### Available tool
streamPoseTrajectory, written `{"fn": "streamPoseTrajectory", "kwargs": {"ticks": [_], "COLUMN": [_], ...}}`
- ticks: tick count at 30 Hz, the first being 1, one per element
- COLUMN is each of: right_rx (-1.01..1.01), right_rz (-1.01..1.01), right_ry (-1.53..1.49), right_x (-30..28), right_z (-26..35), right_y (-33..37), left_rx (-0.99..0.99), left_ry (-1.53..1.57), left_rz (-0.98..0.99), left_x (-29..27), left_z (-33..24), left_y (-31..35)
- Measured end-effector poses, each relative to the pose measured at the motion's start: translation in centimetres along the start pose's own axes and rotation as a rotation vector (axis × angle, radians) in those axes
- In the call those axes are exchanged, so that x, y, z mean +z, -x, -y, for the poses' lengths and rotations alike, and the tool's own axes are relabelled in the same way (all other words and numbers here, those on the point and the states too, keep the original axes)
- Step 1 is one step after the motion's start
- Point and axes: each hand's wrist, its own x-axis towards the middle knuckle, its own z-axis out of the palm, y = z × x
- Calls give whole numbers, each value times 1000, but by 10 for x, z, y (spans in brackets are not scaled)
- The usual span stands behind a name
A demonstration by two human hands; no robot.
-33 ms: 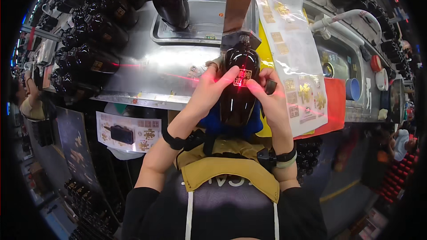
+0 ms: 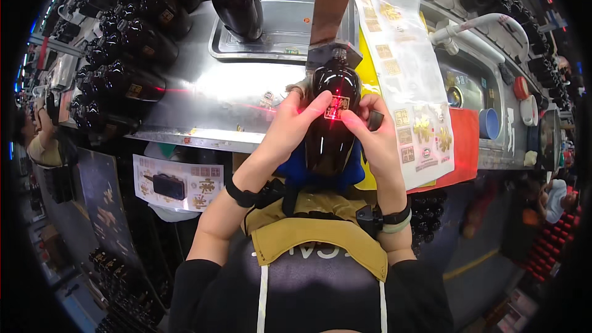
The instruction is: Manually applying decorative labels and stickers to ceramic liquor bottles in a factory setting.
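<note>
A dark glossy bottle [image 2: 332,151] is in front of me, its neck pointing away and its base toward my apron. On its upper face is a small square gold-framed sticker [image 2: 337,106], crossed by red laser light. My left hand [image 2: 291,122] grips the bottle's left side, thumb at the sticker's left edge. From the right, my right hand [image 2: 377,139] holds the bottle with its thumb on the sticker's lower right corner. A black ring-like band [image 2: 375,121] is on a right finger. Blue material [image 2: 354,171] lies under the bottle; the fingers behind it are hidden.
Several dark bottles [image 2: 148,43] crowd the metal table's left. Another bottle [image 2: 238,9] stands on a metal tray [image 2: 283,24]. A brown post [image 2: 333,0] rises beyond my hands. Right are a sheet of gold stickers [image 2: 410,74], a blue cup [image 2: 488,124] and a white pipe [image 2: 487,21].
</note>
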Motion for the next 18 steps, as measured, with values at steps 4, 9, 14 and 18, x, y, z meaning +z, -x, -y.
{"fn": "streamPoseTrajectory", "kwargs": {"ticks": [4, 9, 14, 18], "right_rx": [-20, -27, -28, -24], "right_rz": [-12, -9, -8, -7], "right_ry": [19, 25, 46, 55], "right_x": [3, -1, 1, -1], "right_z": [-2, 0, 1, 0], "right_y": [-1, 0, -1, -1], "left_rx": [32, 47, 70, 77], "left_ry": [67, 15, -52, -57], "left_rz": [-5, -15, -67, -73], "left_x": [-2, -2, -3, -1], "left_z": [8, 12, 22, 21], "left_y": [-1, -2, -7, -4]}}
